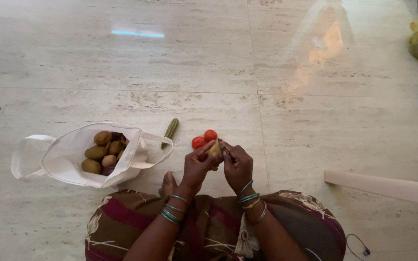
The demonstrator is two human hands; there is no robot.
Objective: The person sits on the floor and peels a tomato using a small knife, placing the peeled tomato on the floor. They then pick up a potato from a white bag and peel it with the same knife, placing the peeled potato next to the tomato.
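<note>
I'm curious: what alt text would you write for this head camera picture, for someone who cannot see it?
A seated person's left hand holds a small potato while the right hand works a peeler against it, above a pale stone floor. Two tomatoes and a green cucumber lie just beyond; a white cloth bag of potatoes sits open to the left.

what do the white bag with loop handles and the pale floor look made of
White bag with loop handles: likely soft cloth, matte; it slumps and creases around the potatoes. Pale floor: apparently polished stone or stone-look tile; glossy reflections, veining and straight joints.
</note>
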